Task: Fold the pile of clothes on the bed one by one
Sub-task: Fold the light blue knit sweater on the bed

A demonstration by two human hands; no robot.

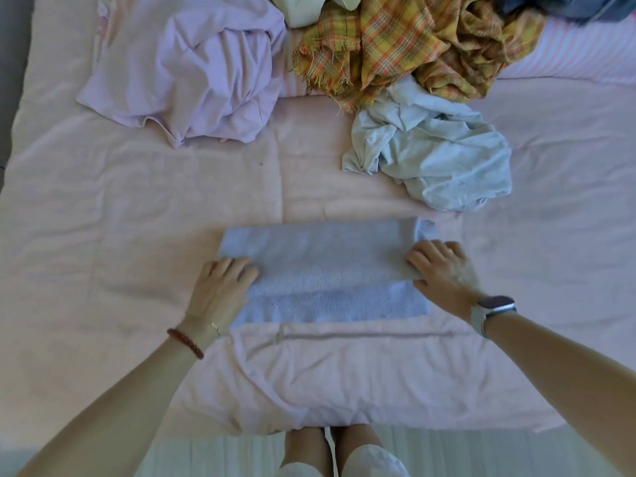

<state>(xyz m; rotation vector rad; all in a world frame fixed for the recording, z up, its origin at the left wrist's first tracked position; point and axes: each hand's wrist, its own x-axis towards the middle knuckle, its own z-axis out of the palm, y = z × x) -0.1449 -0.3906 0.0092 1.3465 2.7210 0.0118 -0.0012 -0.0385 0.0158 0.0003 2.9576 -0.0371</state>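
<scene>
A pale lavender-blue knit garment [323,263] lies folded into a wide band on the pink bed cover [137,208], with its upper layer doubled over the lower one. My left hand [220,287] grips the left end of the upper layer, fingers curled over its edge. My right hand [440,266] grips the right end, fingers curled on the fabric. Behind lie the unfolded clothes: a crumpled lilac shirt [192,74], a yellow-orange plaid cloth [406,43] and a light blue garment [440,153].
A white garment [303,8] and a dark blue one [564,5] show at the far edge. A pink striped pillow [578,53] lies at the back right. The bed's near edge [309,407] hangs just above my legs and the pale floor.
</scene>
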